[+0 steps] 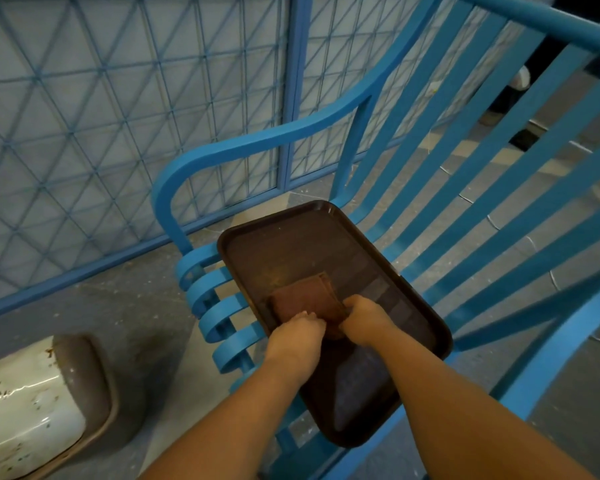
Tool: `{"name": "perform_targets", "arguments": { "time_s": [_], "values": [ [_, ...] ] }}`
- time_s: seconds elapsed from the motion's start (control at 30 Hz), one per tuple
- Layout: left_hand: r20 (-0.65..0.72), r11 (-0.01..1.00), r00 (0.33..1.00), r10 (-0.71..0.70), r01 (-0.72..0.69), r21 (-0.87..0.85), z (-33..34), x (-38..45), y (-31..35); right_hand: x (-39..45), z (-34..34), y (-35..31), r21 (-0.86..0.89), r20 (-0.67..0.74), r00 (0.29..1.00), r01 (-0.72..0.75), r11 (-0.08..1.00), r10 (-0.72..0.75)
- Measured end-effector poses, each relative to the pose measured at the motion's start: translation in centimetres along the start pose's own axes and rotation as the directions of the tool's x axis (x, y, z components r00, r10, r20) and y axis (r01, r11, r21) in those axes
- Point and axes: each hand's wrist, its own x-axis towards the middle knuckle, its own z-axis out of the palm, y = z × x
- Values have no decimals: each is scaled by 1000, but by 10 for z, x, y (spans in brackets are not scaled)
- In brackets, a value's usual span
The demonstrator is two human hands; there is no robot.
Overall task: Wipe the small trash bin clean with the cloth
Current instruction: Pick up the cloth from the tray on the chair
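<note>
A folded brown cloth lies on a dark brown tray that rests on the seat of a blue bench. My left hand and my right hand are both at the cloth's near edge, fingers curled onto it. The small trash bin, with a white speckled lid and a brown body, stands on the floor at the lower left, well apart from both hands.
The blue slatted bench fills the right side, its curved armrest behind the tray. A blue lattice panel closes off the left and back. Grey concrete floor lies between the bench and the bin.
</note>
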Motion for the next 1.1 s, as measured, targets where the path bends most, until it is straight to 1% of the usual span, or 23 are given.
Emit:
{"name": "perform_targets", "arguments": {
  "time_s": [0.1, 0.2, 0.27, 0.33, 0.37, 0.43, 0.5, 0.53, 0.6, 0.63, 0.67, 0.7, 0.77, 0.83, 0.93, 1.0, 1.07, 1.1],
  "values": [
    [-82, 988, 995, -62, 50, -144, -9, -2, -2, -5, -5, -5, 97, 21, 1000, 15, 995, -17],
    [-183, 921, 973, -142, 62, -385, -17, -3, -6, -7, -9, -14, 248, 39, 997, 59, 967, -71],
    [-237, 866, 956, -174, 34, -498, -26, -4, -8, -17, -16, -24, 392, 35, 991, 108, 914, -132],
    [-226, 794, 958, -175, 2, -607, -39, -5, -12, -28, -25, -28, 537, 75, 973, 145, 831, -219],
    [-200, 745, 964, -173, -5, -667, -45, -6, -15, -31, -29, -26, 569, 87, 961, 170, 805, -264],
    [-151, 626, 973, -175, -8, -780, -59, -8, -22, -38, -36, -24, 542, 101, 935, 236, 807, -341],
    [-110, 473, 973, -202, -1, -881, -71, -16, -28, -41, -38, -24, 444, 84, 933, 279, 851, -350],
    [-94, 379, 971, -222, -3, -925, -76, -22, -30, -42, -39, -25, 450, 44, 938, 289, 845, -344],
    [-50, 140, 969, -240, -16, -990, -83, -37, -35, -50, -41, -34, 576, -34, 940, 295, 763, -339],
    [-33, 47, 972, -231, -22, -999, -86, -45, -37, -54, -40, -39, 652, -55, 940, 289, 701, -336],
    [-29, -9, 974, -225, -32, -999, -87, -54, -38, -55, -38, -43, 708, -62, 942, 274, 651, -329],
    [-42, -26, 970, -238, -50, -998, -88, -62, -39, -59, -36, -49, 755, -63, 944, 257, 603, -324],
    [-87, -4, 944, -318, -93, -996, -91, -75, -39, -68, -30, -64, 806, -64, 941, 245, 538, -333],
    [-141, 17, 907, -398, -146, -989, -95, -89, -45, -75, -20, -80, 817, -55, 934, 246, 521, -353],
    [-200, 33, 841, -502, -213, -976, -97, -115, -66, -85, 0, -105, 811, 38, 913, 208, 546, -405],
    [-223, 103, 798, -560, -201, -974, -94, -140, -88, -95, 17, -124, 791, 148, 889, 156, 591, -433],
    [-258, 207, 753, -606, -164, -965, -89, -167, -113, -109, 39, -145, 762, 258, 856, 105, 639, -448],
    [-270, 239, 728, -630, -149, -960, -86, -182, -126, -116, 51, -156, 749, 298, 840, 89, 657, -454]
  ]
}}
